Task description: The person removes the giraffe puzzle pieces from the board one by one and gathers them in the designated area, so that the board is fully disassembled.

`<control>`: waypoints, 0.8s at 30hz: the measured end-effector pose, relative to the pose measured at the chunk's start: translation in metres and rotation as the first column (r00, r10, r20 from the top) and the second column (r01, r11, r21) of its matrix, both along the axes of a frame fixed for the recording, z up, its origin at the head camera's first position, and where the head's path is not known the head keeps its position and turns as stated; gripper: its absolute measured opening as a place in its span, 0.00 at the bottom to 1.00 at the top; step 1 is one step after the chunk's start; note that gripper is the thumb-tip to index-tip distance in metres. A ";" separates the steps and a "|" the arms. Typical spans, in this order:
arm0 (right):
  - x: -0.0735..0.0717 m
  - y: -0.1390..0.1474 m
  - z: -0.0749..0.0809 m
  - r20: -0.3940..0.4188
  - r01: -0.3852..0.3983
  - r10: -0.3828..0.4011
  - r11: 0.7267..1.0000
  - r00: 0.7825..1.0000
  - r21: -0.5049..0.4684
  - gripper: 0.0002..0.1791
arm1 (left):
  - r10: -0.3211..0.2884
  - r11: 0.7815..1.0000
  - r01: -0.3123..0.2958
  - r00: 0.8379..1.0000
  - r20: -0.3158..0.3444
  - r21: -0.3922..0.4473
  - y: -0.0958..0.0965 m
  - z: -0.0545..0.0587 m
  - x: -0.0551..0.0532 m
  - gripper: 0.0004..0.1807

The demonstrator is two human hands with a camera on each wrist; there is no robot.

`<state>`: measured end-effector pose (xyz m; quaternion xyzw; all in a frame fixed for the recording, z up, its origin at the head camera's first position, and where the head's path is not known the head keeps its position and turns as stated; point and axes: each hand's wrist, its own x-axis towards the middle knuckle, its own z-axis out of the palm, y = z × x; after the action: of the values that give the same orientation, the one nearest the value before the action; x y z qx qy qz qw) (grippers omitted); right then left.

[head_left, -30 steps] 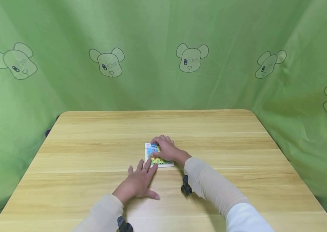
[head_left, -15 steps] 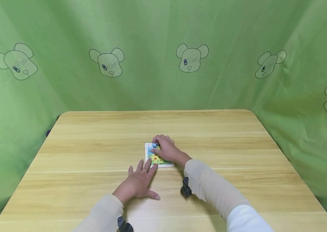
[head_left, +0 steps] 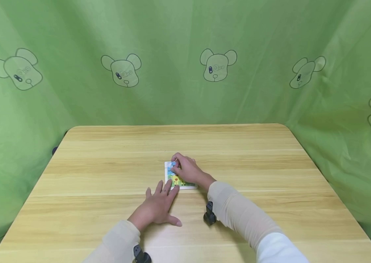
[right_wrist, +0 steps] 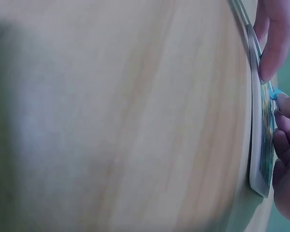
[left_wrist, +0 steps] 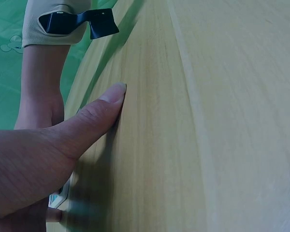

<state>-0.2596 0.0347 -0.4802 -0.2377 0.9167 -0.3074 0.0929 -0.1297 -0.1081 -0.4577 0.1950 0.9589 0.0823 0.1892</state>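
Note:
A flat picture puzzle [head_left: 167, 175] in a white frame, with a yellow animal on blue and green, lies mid-table. Over its upper right part bends my right hand [head_left: 188, 170], hiding much of the picture. In the right wrist view, that hand's thumb and fingers pinch a small blue puzzle piece [right_wrist: 275, 93], tilted up from the puzzle's surface. My left hand [head_left: 159, 206] lies palm down with fingers spread, its fingertips resting on the frame's near left corner. Its thumb [left_wrist: 99, 113] sticks out over the bare wood in the left wrist view.
The wooden table [head_left: 90, 175] spreads out around the puzzle. Green curtains [head_left: 172, 102] with bear-head drawings hang behind and at both sides. A black wrist camera [head_left: 209, 213] is strapped below my right sleeve, another wrist camera [head_left: 142, 255] below the left.
My right thumb has moved up the puzzle, away from the near edge toward the fingers, uncovering more of the yellow animal. The left hand has stayed in place.

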 end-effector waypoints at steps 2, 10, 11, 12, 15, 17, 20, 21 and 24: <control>0.000 0.001 0.000 0.008 -0.002 0.002 1.000 1.000 -0.016 0.11 | 0.000 1.000 0.000 1.000 0.000 -0.001 0.000 0.000 0.000 0.64; -0.001 0.011 0.003 0.039 0.031 -0.029 0.997 0.999 -0.065 0.11 | 0.009 1.000 -0.009 1.000 0.008 0.013 0.000 0.000 0.000 0.64; -0.001 0.013 0.004 0.041 0.037 -0.034 0.997 0.999 -0.063 0.11 | 0.010 1.000 -0.010 1.000 0.007 0.015 0.000 -0.001 0.000 0.64; -0.001 0.015 0.004 0.045 0.044 -0.041 0.997 0.998 -0.062 0.11 | 0.011 1.000 -0.011 1.000 0.006 0.017 -0.001 -0.001 0.001 0.64; -0.003 0.022 0.005 0.050 0.058 -0.055 0.996 0.997 -0.061 0.11 | 0.013 1.000 -0.013 1.000 0.006 0.019 -0.001 -0.002 0.001 0.64; -0.004 0.027 0.004 0.044 0.067 -0.065 0.996 0.997 -0.061 0.11 | 0.014 1.000 -0.014 1.000 0.007 0.021 -0.001 -0.001 0.001 0.64; -0.007 0.037 0.001 0.028 0.071 -0.069 0.995 0.997 -0.064 0.11 | 0.014 1.000 -0.014 1.000 0.006 0.018 0.000 -0.001 0.001 0.64; -0.008 0.040 0.001 0.022 0.071 -0.069 0.995 0.997 -0.065 0.11 | 0.014 1.000 -0.014 1.000 0.006 0.017 0.000 -0.001 0.001 0.64; -0.010 0.051 -0.002 0.020 0.074 -0.073 0.995 0.997 -0.064 0.11 | 0.017 1.000 -0.017 1.000 0.006 0.019 0.000 -0.001 0.000 0.64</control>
<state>-0.2694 0.0855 -0.4817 -0.2040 0.9135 -0.3424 0.0817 -0.1296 -0.1082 -0.4591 0.1885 0.9591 0.0936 0.1894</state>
